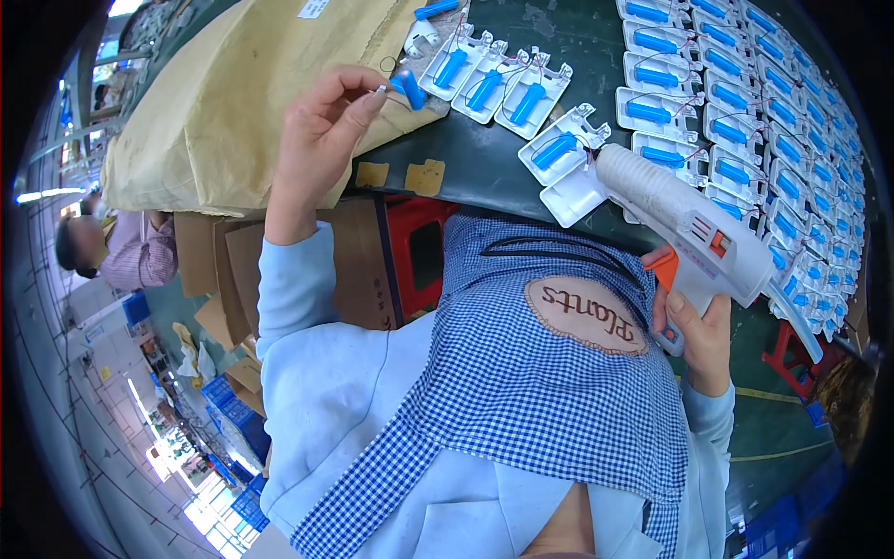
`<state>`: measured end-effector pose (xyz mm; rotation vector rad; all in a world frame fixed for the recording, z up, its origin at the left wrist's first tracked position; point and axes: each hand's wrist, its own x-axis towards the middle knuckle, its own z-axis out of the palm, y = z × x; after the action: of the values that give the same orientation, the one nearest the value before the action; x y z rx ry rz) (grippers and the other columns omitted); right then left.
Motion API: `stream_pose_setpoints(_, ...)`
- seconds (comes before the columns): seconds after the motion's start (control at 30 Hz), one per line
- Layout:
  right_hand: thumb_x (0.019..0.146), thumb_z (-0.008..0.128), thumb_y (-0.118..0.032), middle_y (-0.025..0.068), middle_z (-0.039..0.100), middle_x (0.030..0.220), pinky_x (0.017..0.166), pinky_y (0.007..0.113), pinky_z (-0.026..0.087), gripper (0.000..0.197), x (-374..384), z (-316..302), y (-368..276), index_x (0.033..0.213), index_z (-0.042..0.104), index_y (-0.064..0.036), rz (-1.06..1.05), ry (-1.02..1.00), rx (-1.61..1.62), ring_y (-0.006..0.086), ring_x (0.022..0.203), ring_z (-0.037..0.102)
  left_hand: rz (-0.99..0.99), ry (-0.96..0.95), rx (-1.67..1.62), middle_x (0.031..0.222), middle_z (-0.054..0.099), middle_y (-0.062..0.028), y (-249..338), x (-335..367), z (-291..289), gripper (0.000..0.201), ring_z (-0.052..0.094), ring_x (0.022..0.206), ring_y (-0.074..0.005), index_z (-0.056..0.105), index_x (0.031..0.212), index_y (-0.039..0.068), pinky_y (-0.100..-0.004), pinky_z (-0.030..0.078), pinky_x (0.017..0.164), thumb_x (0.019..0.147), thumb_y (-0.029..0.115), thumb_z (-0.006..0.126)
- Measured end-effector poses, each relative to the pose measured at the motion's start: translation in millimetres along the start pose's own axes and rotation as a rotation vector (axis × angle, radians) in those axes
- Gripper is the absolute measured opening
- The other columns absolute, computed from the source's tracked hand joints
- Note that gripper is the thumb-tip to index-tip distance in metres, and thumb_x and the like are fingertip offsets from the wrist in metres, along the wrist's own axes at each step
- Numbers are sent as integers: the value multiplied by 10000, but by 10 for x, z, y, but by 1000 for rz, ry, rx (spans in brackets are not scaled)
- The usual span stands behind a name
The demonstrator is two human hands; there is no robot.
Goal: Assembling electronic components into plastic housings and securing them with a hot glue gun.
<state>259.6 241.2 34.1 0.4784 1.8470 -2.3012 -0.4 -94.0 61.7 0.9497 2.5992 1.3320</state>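
Note:
My right hand (694, 326) grips a white hot glue gun (694, 219) with an orange trigger, its nozzle end over the near table edge. Just below that end, an empty-looking white plastic casing (573, 197) lies beside another casing (556, 149) that holds a blue battery. Over at the left, my left hand (326, 130) is closed in a pinch on a small white connector (381, 89). Close to those fingertips are loose blue batteries (408, 88) with thin wires. Three white casings (484, 91) with blue batteries and wires lie to their right.
Many white casings with blue batteries (731, 130) stand in rows on the right of the dark green table (549, 42). A large yellowish paper sack (214, 102) covers its left. Below are cardboard boxes (307, 270) and a red stool (416, 252). Another person (135, 252) is at far left.

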Motion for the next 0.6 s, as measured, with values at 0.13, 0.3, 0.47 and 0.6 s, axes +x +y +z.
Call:
stream_pose_setpoints(0.13,847,649,-304,208,591,1131,532,240,448,599,-12,60,-31,1259,430,72,32,66,-54,116,557,535,-231,-144,-413,955,648,-50,66,-57,108,136,572,802,-72,593,1046,7,-220,471,723,954,105,572)
stream_pose_setpoints(0.3,840,656,-295,203,588,1140,530,238,446,605,-63,29,-68,1266,424,66,55,52,-65,118,559,533,-248,-253,-460,934,651,-48,-134,-106,325,163,587,815,-87,581,1068,7,-221,470,747,972,135,549)
stream_pose_setpoints(0.47,844,655,-275,204,581,1157,530,243,444,588,-221,-53,-124,1264,420,62,148,67,-120,119,572,533,-193,-130,-175,957,607,-23,-45,-215,623,179,550,799,-86,605,1067,14,-236,464,726,909,91,632)
stream_pose_setpoints(0.6,850,653,-254,163,609,1040,546,245,431,512,-345,-90,-153,1213,460,51,235,56,-165,121,591,537,-71,7,214,869,526,-47,124,-339,817,309,485,681,-121,652,1065,34,-244,421,621,780,94,754)
